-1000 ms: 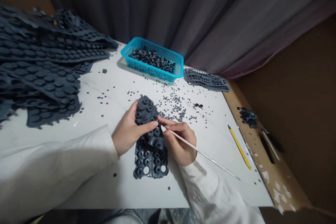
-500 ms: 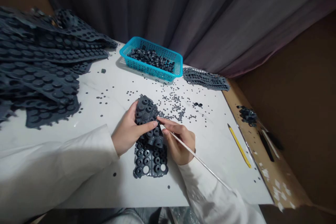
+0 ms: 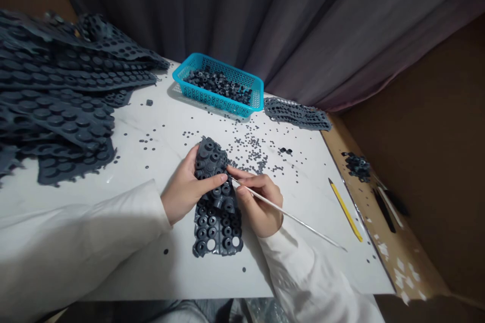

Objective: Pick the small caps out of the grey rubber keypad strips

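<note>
Facing a pleated cloth curtain (image 3: 227, 10) behind our glossy white table (image 3: 212, 277): studded rubbery sheets (image 3: 56, 111) heaped left, perforated blue basket (image 3: 212, 99) at back. Our left hand (image 3: 185, 186) clamps the dark, ring-studded strip (image 3: 220, 203) front-centre; right hand (image 3: 264, 208) pinches a thin pale rod (image 3: 299, 220), tip at strip's edge. Flat discs (image 3: 261, 165) lie beyond.

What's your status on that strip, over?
Left hand gripping strip. Right hand holding rod, near end at strip's edge. Loose discs scattered on table just beyond.
</note>
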A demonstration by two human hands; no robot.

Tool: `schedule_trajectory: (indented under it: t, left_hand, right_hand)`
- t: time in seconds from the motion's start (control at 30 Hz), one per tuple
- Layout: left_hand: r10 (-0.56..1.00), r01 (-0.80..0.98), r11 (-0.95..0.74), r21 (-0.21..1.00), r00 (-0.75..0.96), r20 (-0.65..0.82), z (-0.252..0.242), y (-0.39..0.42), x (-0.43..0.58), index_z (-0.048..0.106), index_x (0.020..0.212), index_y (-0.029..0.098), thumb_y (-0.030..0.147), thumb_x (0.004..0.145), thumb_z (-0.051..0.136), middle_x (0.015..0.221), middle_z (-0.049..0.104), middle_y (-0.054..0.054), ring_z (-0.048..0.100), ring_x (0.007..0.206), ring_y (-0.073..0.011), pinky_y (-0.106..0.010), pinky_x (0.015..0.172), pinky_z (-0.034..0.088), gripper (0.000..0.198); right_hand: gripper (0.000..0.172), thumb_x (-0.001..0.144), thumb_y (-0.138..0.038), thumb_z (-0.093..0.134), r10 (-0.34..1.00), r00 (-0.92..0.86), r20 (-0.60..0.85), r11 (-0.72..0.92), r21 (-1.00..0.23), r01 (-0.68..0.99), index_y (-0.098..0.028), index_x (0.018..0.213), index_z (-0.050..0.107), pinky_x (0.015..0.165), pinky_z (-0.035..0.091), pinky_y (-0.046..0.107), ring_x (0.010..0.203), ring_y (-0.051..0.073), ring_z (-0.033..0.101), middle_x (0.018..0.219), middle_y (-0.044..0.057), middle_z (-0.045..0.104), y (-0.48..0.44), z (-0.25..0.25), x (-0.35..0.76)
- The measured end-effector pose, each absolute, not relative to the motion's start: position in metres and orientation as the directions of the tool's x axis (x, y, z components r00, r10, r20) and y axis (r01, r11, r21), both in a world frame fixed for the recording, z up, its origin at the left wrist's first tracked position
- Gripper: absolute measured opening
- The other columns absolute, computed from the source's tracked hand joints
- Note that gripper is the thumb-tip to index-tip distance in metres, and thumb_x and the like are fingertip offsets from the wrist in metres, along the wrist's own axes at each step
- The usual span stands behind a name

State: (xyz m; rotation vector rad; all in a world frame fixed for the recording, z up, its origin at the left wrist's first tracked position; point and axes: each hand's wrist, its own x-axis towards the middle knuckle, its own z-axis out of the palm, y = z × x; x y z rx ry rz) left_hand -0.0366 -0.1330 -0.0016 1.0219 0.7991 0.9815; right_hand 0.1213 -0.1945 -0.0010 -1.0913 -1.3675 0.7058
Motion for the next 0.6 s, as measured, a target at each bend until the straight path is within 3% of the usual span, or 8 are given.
schedule_trajectory:
  t: [0.17, 0.3, 0.47, 0.6]
  left_hand:
    - [0.93, -0.269, 0.208, 0.94, 0.351, -0.105, 0.0, -0.134, -0.037, 0.054, 0.119, 0.025, 0.028, 0.072, 0.081, 0.108, 0.067, -0.001, 0.062, 0.106, -0.0213, -0.029, 0.091, 0.049, 0.054]
    - [0.922, -0.312, 0.237, 0.92, 0.371, -0.112, 0.001, -0.132, -0.035, 0.053, 0.12, 0.025, 0.03, 0.074, 0.079, 0.113, 0.067, -0.003, 0.061, 0.11, -0.0233, -0.031, 0.092, 0.049, 0.052]
    - [0.914, -0.38, 0.286, 0.88, 0.384, -0.132, 0.001, -0.128, -0.034, 0.054, 0.119, 0.024, 0.029, 0.077, 0.076, 0.113, 0.067, -0.002, 0.061, 0.111, -0.0218, -0.03, 0.094, 0.048, 0.048]
    - [0.915, -0.396, 0.31, 0.864, 0.37, -0.159, 0.001, -0.128, -0.035, 0.054, 0.12, 0.024, 0.028, 0.078, 0.075, 0.114, 0.067, -0.003, 0.06, 0.112, -0.022, -0.031, 0.096, 0.047, 0.047]
  right_hand:
    - [0.008, 0.086, -0.016, 0.064, 0.898, 0.112, 0.426, 0.39, -0.887, 0.247, -0.023, 0.089, 0.06, 0.086, 0.059, 0.04, 0.1, 0.022, 0.073, 0.112, 0.009, 0.074, -0.196, -0.003, 0.122]
    - [0.006, 0.086, -0.02, 0.065, 0.885, 0.237, 0.401, 0.362, -0.912, 0.192, -0.023, 0.09, 0.06, 0.089, 0.057, 0.042, 0.104, 0.023, 0.071, 0.114, 0.01, 0.073, -0.194, -0.004, 0.12]
    - [0.013, 0.084, -0.031, 0.068, 0.884, 0.423, 0.2, 0.253, -0.965, -0.072, -0.022, 0.081, 0.059, 0.092, 0.054, 0.042, 0.102, 0.022, 0.071, 0.11, 0.008, 0.075, -0.184, 0.003, 0.12]
    - [0.026, 0.076, -0.039, 0.076, 0.911, 0.412, -0.018, 0.134, -0.932, -0.337, -0.022, 0.072, 0.056, 0.084, 0.055, 0.037, 0.099, 0.02, 0.071, 0.11, 0.005, 0.075, -0.176, 0.009, 0.124]
